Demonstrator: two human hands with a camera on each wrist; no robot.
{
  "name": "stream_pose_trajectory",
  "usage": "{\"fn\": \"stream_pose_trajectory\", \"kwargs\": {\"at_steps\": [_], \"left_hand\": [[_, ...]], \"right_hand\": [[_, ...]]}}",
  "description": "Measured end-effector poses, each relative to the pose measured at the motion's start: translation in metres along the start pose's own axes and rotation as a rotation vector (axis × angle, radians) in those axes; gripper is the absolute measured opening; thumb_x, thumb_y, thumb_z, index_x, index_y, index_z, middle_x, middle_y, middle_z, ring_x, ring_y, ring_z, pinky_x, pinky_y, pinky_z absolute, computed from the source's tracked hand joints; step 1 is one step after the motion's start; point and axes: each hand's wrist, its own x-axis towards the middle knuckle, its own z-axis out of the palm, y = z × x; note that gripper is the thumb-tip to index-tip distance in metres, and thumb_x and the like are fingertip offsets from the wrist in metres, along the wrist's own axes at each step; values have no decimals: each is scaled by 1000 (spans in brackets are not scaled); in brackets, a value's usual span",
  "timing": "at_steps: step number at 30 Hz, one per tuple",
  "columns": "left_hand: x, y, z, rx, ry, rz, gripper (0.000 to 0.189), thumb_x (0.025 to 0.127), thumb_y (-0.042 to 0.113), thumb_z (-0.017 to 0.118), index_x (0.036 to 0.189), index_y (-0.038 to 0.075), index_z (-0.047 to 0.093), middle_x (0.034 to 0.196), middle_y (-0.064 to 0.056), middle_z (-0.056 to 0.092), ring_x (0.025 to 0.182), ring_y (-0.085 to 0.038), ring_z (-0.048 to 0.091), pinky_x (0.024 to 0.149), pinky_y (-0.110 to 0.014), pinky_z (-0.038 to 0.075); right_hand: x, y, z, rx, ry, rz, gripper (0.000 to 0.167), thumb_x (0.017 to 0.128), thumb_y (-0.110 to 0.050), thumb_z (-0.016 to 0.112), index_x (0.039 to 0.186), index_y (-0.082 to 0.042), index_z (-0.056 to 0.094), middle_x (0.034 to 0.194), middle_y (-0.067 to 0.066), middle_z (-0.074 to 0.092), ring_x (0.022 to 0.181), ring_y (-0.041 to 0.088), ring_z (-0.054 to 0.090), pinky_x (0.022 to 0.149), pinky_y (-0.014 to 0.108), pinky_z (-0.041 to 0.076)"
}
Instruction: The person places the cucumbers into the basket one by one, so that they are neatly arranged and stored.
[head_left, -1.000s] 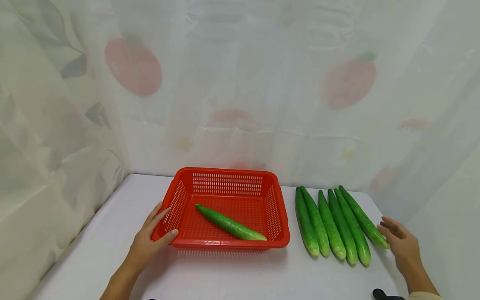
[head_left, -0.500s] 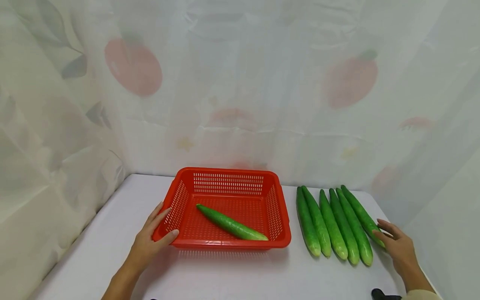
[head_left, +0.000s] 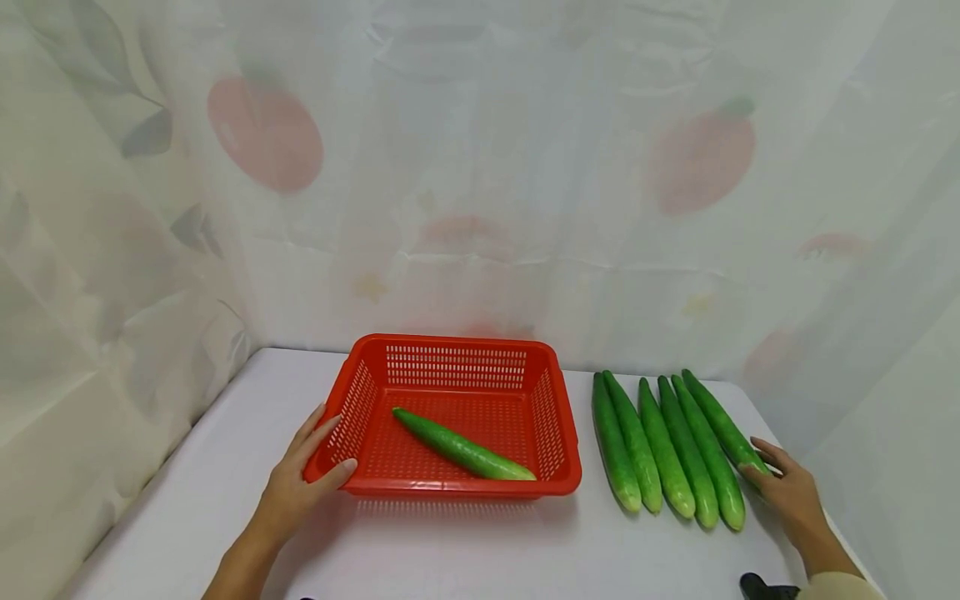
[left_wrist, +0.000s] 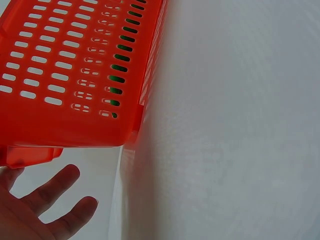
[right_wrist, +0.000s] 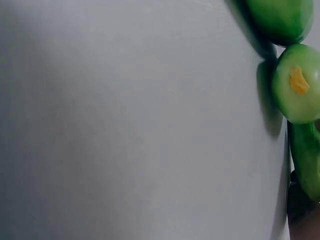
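A red plastic basket (head_left: 465,490) with slotted walls stands in the middle of the table, one green cucumber (head_left: 465,452) lying slantwise inside it. My left hand (head_left: 296,479) rests at the basket's front left corner, thumb on the rim and fingers spread along the left side. In the left wrist view its fingers (left_wrist: 52,190) are straight beside the red wall. Several more cucumbers (head_left: 667,454) lie side by side to the right of the basket. My right hand (head_left: 787,492) grips the near end of the rightmost cucumber (head_left: 723,425), thumb on its left side, fingers on its right.
The white table (head_left: 450,554) ends at the back against a white curtain (head_left: 480,167) printed with fruit. More curtain hangs on the left and right. A small black object (head_left: 761,587) shows by the right sleeve (head_left: 840,585).
My right hand has come leftward onto the rightmost cucumber and its thumb and fingers have closed about the near end. My left hand and the basket have stayed in place.
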Motion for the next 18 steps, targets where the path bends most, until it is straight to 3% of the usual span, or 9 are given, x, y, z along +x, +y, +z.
{"fn": "stream_pose_trajectory", "kwargs": {"at_steps": [3, 8, 14, 18], "left_hand": [[0, 0, 0, 8, 4, -1, 65, 89, 32, 69, 146, 13, 44, 158, 0, 20, 133, -34, 30, 91, -54, 41], [0, 0, -1, 40, 2, -4, 64, 89, 32, 69, 146, 15, 44, 157, 1, 20, 133, -32, 32, 90, -41, 42], [0, 0, 0, 13, 3, 3, 65, 89, 31, 69, 146, 13, 44, 158, -1, 20, 134, -34, 30, 91, -53, 41], [0, 1, 0, 18, 1, -5, 65, 89, 31, 69, 146, 14, 43, 158, 0, 20, 134, -33, 30, 92, -50, 41]], "right_hand": [[1, 2, 1, -39, 3, -36, 64, 97, -23, 59, 146, 5, 30, 137, 41, 34, 124, 59, 30, 96, 62, 31], [4, 3, 3, -46, 27, 1, 63, 95, -21, 60, 146, 4, 31, 136, 41, 34, 124, 57, 31, 97, 61, 30], [4, 2, 4, -15, 41, 72, 65, 95, -25, 60, 147, 3, 31, 138, 39, 34, 128, 54, 29, 101, 59, 27], [4, 1, 4, -2, 71, 122, 64, 96, -29, 59, 145, 3, 34, 139, 37, 34, 130, 53, 26, 103, 59, 25]]}}
